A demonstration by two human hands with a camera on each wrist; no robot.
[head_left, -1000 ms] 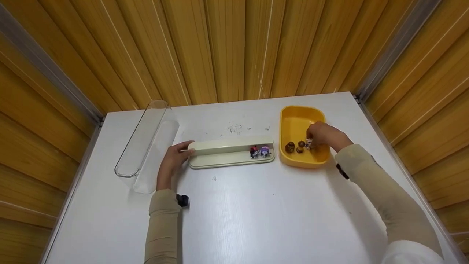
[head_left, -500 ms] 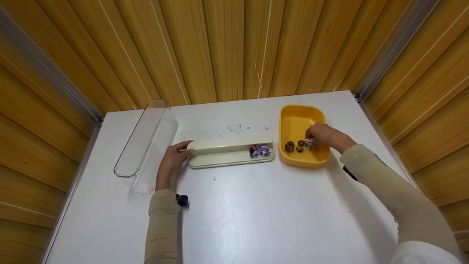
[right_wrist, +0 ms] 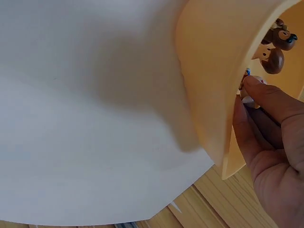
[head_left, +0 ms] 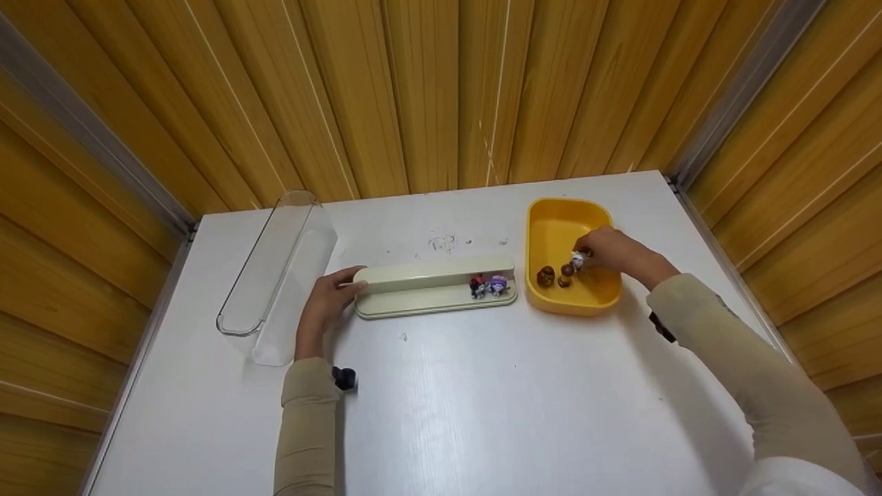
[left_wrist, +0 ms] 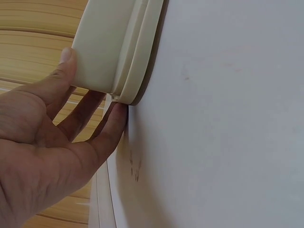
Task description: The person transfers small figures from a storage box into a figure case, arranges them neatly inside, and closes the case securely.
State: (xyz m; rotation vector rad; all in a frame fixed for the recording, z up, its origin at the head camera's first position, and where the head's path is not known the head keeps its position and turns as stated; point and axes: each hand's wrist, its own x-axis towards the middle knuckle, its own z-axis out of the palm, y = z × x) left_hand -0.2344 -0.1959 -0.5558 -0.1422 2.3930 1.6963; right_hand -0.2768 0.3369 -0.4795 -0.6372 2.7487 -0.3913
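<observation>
Pinched in the right hand (head_left: 617,253), as the head view shows, is a small whitish figurine (head_left: 577,259) inside the yellow bin (head_left: 555,234); whether it clears the bin's floor cannot be told. Just beside it in the bin are two brown-headed figurines (head_left: 566,275). To the left, the left hand (head_left: 327,300) grips the left end of a long pale green case (head_left: 406,300), which lies on the white table (head_left: 441,399). At the case's other end two more figurines stand close together, one with a red-and-black top (head_left: 477,284), the other purple and white (head_left: 498,285). Farther left lies a long clear cover (head_left: 265,275), well apart from the bin. Beige sleeves (head_left: 730,372) cover both forearms, and wood-patterned panels (head_left: 427,89) rise behind the table. From the left wrist, the thumb presses one side of the case's rounded end while the fingers are bent against its lower edge. From the right wrist, thumb and fingers close on the whitish figurine just inside the bin's wall, hiding much of it, with the brown-headed pair near the fingertips.
</observation>
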